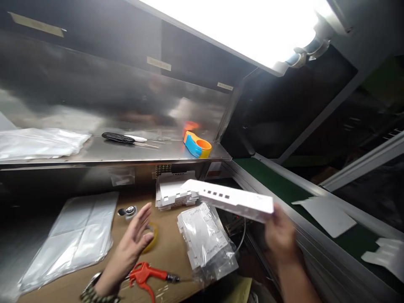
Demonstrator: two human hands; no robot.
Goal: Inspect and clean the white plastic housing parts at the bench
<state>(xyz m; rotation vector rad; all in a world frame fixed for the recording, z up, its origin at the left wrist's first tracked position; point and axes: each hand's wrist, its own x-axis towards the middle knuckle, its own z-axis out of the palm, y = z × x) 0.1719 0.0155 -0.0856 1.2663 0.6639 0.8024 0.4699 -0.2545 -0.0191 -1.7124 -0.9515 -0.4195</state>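
A white plastic housing [233, 198], with a row of small square cutouts along its side, is gripped at its right end by my right hand [280, 233]. The housing hangs in the air over the bench's right side. My left hand [134, 235] is raised above the bench with its fingers apart and nothing in it. Just behind that hand lies a roll of yellow tape [153, 237], partly covered by it. Below it rests a red air blow gun [148, 273]. Similar white parts in a clear bag [205, 237] lie under the held housing.
Several white parts [170, 189] are stacked at the back. Flat clear bags [78, 227] lie at left. The steel shelf [164, 155] holds a black-handled tool [118, 138] and an orange-and-blue tape dispenser [197, 145]. A green conveyor [277, 181] runs at right, carrying white sheets [328, 216].
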